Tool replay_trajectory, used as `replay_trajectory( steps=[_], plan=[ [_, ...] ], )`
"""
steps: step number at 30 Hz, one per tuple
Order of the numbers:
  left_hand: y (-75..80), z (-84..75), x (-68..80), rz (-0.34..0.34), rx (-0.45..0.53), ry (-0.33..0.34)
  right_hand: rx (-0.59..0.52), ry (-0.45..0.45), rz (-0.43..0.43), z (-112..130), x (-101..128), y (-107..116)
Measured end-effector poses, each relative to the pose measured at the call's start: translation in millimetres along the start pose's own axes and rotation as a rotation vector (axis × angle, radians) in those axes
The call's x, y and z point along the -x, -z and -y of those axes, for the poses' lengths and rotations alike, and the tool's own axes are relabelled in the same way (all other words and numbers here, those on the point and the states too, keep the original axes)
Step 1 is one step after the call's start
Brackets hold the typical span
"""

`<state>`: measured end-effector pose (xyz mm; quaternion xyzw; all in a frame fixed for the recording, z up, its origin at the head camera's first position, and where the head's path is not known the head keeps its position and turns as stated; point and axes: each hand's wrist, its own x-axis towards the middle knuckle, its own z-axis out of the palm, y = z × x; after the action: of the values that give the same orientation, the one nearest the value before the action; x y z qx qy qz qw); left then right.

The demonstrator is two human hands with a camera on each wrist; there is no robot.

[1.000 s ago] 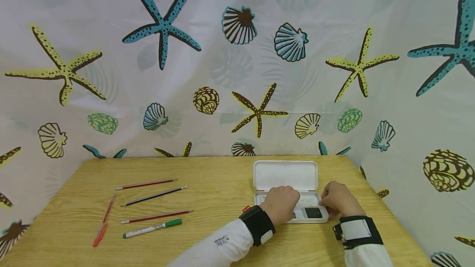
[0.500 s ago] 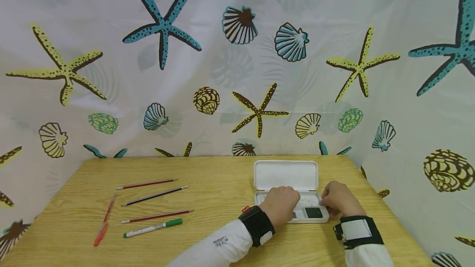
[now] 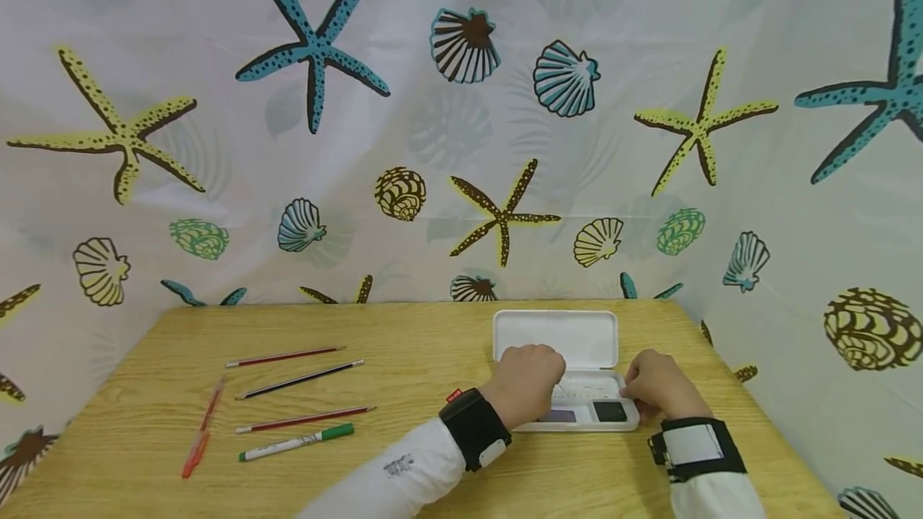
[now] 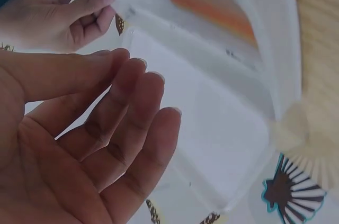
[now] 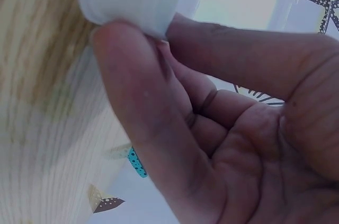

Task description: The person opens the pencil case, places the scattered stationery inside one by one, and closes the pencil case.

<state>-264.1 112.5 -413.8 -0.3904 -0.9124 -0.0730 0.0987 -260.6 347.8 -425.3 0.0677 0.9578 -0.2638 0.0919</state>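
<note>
A white pencil case (image 3: 591, 427) stands at the right of the table, its hinged lid (image 3: 590, 335) raised behind it. Dark and purplish rectangles show in its front strip. My right hand (image 3: 663, 384) grips the case's right end; in the right wrist view, thumb and index finger (image 5: 135, 83) pinch its white corner. Over the left part of the case is my left hand (image 3: 524, 387), covering that section. Seen in the left wrist view, the left fingers (image 4: 135, 139) are loosely bent, thumb near the index fingertip, with nothing visible between them.
At the left of the wooden table (image 3: 411, 335) lie several pencils, among them a dark pencil (image 3: 299, 380), plus a green-capped marker (image 3: 296, 444) and an orange-red pen (image 3: 204, 427). A shell-patterned curtain (image 3: 461, 126) closes off the back and right side.
My left hand has moved left and slightly up, uncovering more of the case's front strip. The right hand stays at the case's right end.
</note>
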Motion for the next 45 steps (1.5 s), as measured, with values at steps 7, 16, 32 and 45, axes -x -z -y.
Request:
replay_trajectory(
  steps=[7, 16, 32, 45],
  plan=[
    [25.7, 20.7, 19.8, -0.032, 0.049, 0.025, 0.005, -0.003, -0.003, 3, 1, 1],
    [48.6, 57.8, 56.6, -0.091, 0.039, 0.096, -0.015, 0.006, -0.013, 3, 1, -1],
    [59.7, 113.5, 142.7, -0.123, 0.05, 0.204, -0.013, -0.023, 0.008, 3, 1, -1],
    [77.0, 135.9, 201.4, 0.018, 0.161, 0.346, 0.006, -0.014, 0.009, 2, -2, -1]
  ],
)
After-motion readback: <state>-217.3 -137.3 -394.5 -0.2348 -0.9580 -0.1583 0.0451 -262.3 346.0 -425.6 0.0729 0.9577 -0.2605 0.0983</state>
